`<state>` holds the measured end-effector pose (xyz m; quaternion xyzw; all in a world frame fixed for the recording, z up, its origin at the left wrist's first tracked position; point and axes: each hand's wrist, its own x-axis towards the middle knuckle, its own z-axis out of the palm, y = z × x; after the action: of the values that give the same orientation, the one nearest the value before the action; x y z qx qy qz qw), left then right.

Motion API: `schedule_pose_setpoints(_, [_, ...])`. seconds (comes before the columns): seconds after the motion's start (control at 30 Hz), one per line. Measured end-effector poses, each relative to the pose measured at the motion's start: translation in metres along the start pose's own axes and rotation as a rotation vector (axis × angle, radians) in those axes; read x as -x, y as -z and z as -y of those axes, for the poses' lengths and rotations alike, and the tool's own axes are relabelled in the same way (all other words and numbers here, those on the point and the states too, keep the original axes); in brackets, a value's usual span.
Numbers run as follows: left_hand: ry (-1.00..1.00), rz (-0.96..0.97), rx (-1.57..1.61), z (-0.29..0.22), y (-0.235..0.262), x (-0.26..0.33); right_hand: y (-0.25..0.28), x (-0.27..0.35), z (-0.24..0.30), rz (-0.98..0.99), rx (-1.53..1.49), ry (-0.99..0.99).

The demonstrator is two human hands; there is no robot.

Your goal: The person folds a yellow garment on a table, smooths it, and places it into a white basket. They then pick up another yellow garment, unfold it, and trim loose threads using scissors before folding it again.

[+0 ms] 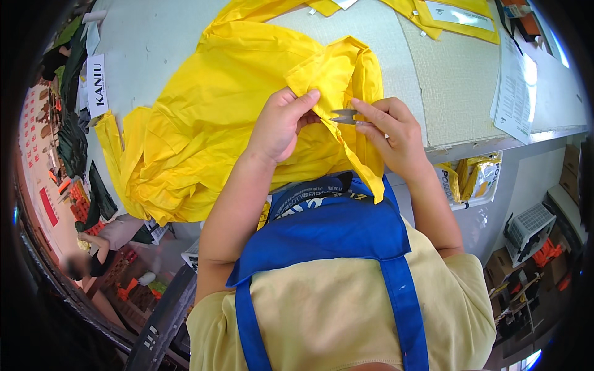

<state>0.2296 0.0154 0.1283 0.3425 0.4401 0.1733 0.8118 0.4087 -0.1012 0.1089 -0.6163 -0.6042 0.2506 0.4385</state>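
Observation:
A large yellow garment point(229, 86) lies bunched over the table and partly hangs over its near edge. My left hand point(284, 120) is closed, pinching a folded edge of it between thumb and fingers. In my right hand point(393, 133) is a small pair of metal thread snips point(344, 117), gripped between thumb and fingers. Their blades point left, close to the pinched cloth; I cannot tell whether they touch it. Below the blades a narrow strip of the same yellow cloth dangles in front of my blue apron point(322, 235).
More yellow pieces in clear packaging point(458, 21) lie at the far right of the table point(396, 62). Printed sheets point(515, 93) rest near its right edge. Below right stand a bin of yellow packets point(473, 179) and a white crate point(530, 230). Another person point(93, 253) is at far left.

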Motion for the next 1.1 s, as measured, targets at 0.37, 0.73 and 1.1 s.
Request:
schedule_pose_setpoints(0.37, [0.031,0.021,0.234,-0.002,0.004,-0.001,-0.007,0.014,-0.027,-0.379,-0.517,-0.441])
schedule_pose_setpoints(0.73, [0.056,0.157,0.596,0.011,0.022,-0.001,-0.016,0.01,0.001,-0.176,-0.397,-0.602])
schedule_pose_setpoints(1.1, [-0.036,0.352,1.04,0.022,0.025,0.012,-0.036,0.0,0.013,0.041,-0.124,-0.235])
